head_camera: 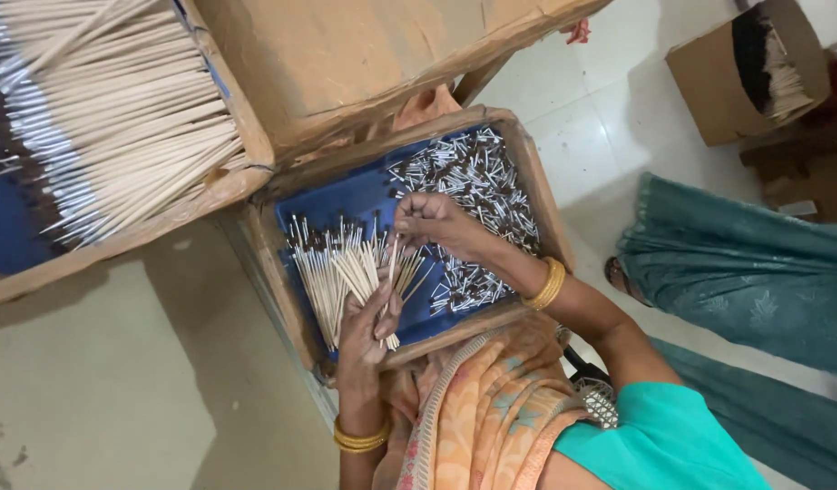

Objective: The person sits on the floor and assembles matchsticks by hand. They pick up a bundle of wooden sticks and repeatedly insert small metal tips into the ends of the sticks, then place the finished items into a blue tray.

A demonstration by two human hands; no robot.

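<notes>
Blue-lined wooden tray, seen from above. Left of it, a box of long pale sticks. At the tray's left part, the left hand grips a fanned bundle of short sticks. Near the tray's centre, the right hand pinches one stick's tip. The tray's right part holds loose dark-tipped sticks.

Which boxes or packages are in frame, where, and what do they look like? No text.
Wooden tray: centre, blue-lined, holding pale sticks; left hand and right hand on them.
Cardboard box: top centre, brown, creased.
Stick crate: top left, full of long sticks.
Small carton: top right, brown, open.
No labels, signs or screens.
</notes>
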